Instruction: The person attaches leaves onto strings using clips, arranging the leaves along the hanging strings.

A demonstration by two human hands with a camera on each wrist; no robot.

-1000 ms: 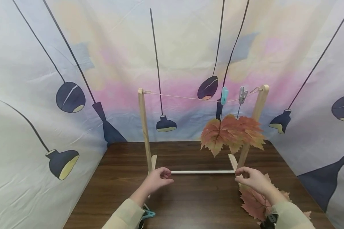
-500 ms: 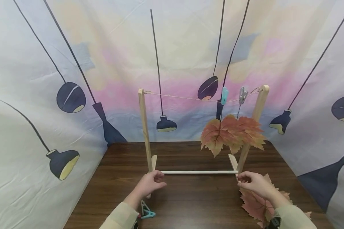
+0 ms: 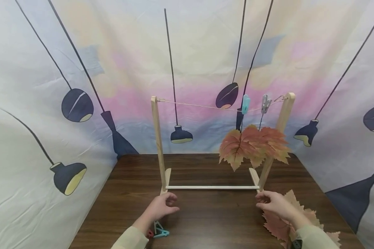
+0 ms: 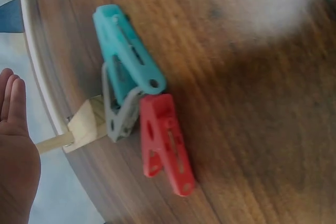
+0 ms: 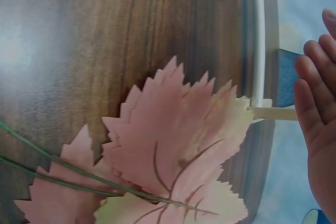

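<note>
My left hand (image 3: 160, 209) is just in front of the left foot of a wooden frame, fingers loosely bent and holding nothing. Close to its wrist lie a teal clothespin (image 4: 128, 51), a grey clothespin (image 4: 122, 119) and a red clothespin (image 4: 165, 142). On the other side, my right hand (image 3: 277, 205) hovers by the frame's right foot, also holding nothing. Under it lie loose maple leaves (image 5: 173, 145) with green stems, partly hidden by the arm in the head view. The frame's white rod (image 3: 212, 187) runs between the two posts, apart from both hands.
A string (image 3: 196, 104) spans the left post (image 3: 157, 138) and right post (image 3: 285, 112). Toward its right end, a teal clothespin (image 3: 245, 104) and a grey clothespin (image 3: 265, 103) hold hanging maple leaves (image 3: 240, 145). Behind the brown table (image 3: 205, 221) hangs a printed cloth (image 3: 199, 62).
Both hands have come away from the white rod toward the table's front; the left also shifted left. More of the rod shows. The frame and hanging leaves look unmoved.
</note>
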